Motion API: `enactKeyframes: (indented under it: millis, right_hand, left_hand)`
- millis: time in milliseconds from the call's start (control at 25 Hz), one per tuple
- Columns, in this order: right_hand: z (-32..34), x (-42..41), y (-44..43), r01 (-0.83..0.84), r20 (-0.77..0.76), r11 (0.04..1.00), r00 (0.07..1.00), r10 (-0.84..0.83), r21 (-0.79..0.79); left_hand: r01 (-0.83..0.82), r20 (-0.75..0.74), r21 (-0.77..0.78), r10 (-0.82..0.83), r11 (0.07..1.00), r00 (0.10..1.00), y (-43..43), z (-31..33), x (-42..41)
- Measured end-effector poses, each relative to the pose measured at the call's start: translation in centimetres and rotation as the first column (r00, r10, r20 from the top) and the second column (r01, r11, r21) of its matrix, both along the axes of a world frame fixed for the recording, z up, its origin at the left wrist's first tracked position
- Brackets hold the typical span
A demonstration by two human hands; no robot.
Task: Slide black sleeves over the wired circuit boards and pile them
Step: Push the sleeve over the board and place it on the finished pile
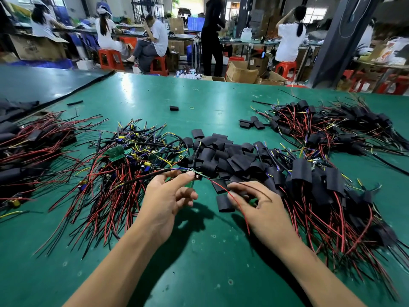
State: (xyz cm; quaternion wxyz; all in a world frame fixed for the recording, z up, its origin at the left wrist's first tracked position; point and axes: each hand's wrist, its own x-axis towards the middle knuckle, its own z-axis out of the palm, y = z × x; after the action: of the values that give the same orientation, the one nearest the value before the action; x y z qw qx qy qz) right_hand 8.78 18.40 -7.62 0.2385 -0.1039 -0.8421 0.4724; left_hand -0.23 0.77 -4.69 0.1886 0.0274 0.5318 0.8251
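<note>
1. One head-worn view, looking forward and down over the counter [199, 258].
2. Near: left hand [168, 202] and right hand [263, 211] enter from 6 o'clock.
3. Wide angle; workshop [241, 73] at 12 o'clock.

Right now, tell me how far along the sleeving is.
Done: sleeved boards piled at right. In hand: the left hand pinches a board, the right hand holds a sleeve, not yet on it. Still to do: a tangle of bare boards and a heap of loose sleeves.
</note>
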Motion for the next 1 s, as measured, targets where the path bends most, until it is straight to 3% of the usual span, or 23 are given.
enactKeyframes:
  millis: [80, 200, 400, 520, 800, 880, 1000]
  right_hand:
    - [-0.4, 0.2, 0.1, -0.082, 0.226, 0.935, 0.974, 0.003, 0.344]
    - [-0.8, 0.2, 0.1, -0.156, 0.338, 0.847, 0.941, -0.029, 0.508]
    - [-0.3, 0.4, 0.4, -0.072, 0.266, 0.928, 0.963, -0.03, 0.366]
    - [-0.2, 0.5, 0.4, -0.052, 0.216, 0.95, 0.976, -0.017, 0.309]
    - [0.5, 0.4, 1.3, -0.313, 0.484, 0.866, 0.87, 0.096, 0.39]
    - [0.5, 0.4, 1.8, -0.32, 0.48, 0.874, 0.869, 0.117, 0.366]
    - [0.1, 0.4, 1.6, -0.198, 0.371, 0.886, 0.928, 0.031, 0.42]
  left_hand:
    - [-0.015, -0.019, -0.029, 0.015, 0.999, 1.0, 0.1, -0.2, -0.2]
    - [-0.026, -0.083, -0.065, 0.021, 0.998, 0.996, -0.1, -0.3, -0.3]
    - [-0.141, -0.178, -0.192, 0.106, 0.971, 0.978, -0.2, -0.5, -0.4]
    - [-0.169, -0.119, -0.183, 0.149, 0.968, 0.982, -0.3, -0.6, -0.7]
    - [-0.165, 0.014, -0.082, 0.166, 0.983, 0.986, -0.3, -0.9, -1.2]
    - [-0.168, 0.034, -0.053, 0.17, 0.984, 0.985, -0.1, -0.9, -1.2]
    - [-0.159, 0.057, 0.001, 0.159, 0.987, 0.986, -0.1, -0.8, -1.2]
